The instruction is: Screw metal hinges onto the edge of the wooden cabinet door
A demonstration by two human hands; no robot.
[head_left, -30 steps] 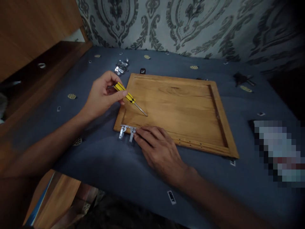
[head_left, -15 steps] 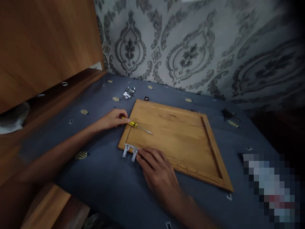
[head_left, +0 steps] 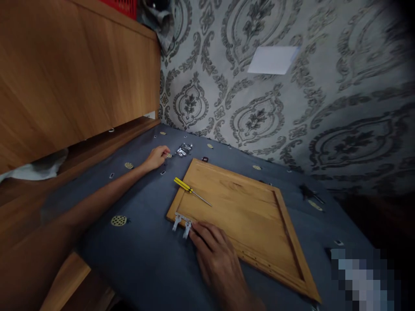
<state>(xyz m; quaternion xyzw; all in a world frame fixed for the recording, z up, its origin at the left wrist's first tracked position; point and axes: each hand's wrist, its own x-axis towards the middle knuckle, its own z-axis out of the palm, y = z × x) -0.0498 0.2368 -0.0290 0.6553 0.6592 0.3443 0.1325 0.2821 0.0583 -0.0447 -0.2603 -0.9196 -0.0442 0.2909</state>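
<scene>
A wooden cabinet door [head_left: 233, 207] lies flat on the blue patterned cover. At its near left corner sits a metal hinge [head_left: 182, 221] with two arms jutting over the edge. My right hand [head_left: 220, 259] rests at the door's near edge, its fingertips closed against the right end of this hinge; the thumb is mostly hidden. A screwdriver [head_left: 191, 190] with a yellow and black handle lies across the door's left frame, untouched. Beyond that corner my left hand [head_left: 156, 157] reaches out empty, fingers slightly bent and apart, just left of a small pile of metal hardware [head_left: 184, 149].
A wooden cabinet [head_left: 81, 77] stands along the left, with a pale cloth [head_left: 39, 166] in its lower gap. Patterned wallpaper [head_left: 256, 116] closes off the back. A small dark object [head_left: 205, 159] is behind the door; a black item [head_left: 309, 193] lies at right.
My left hand has let go of the screwdriver, leaving it on the door, and has moved away toward the metal pile. My right hand stays at the hinge. The view has tilted upward.
</scene>
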